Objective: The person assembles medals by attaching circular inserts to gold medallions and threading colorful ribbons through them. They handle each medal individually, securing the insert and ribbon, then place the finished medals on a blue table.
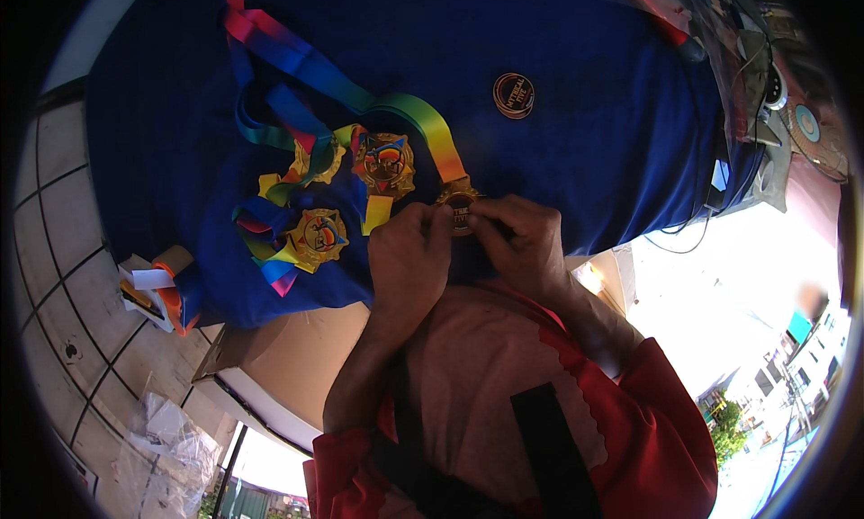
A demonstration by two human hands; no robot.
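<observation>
Hands are meeting at the tabletop's near edge: I am pinching a gold medal (460, 206) between my left hand (409, 254) and right hand (520, 240), both closed on it. Its rainbow ribbon (423, 123) is trailing across the blue cloth (585, 159) toward three more medals (355, 186).

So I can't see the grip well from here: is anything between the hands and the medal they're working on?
Nothing visible. The left hand and right hand both pinch the gold medal directly at the end of its rainbow ribbon; the other medals lie apart to the left.
</observation>
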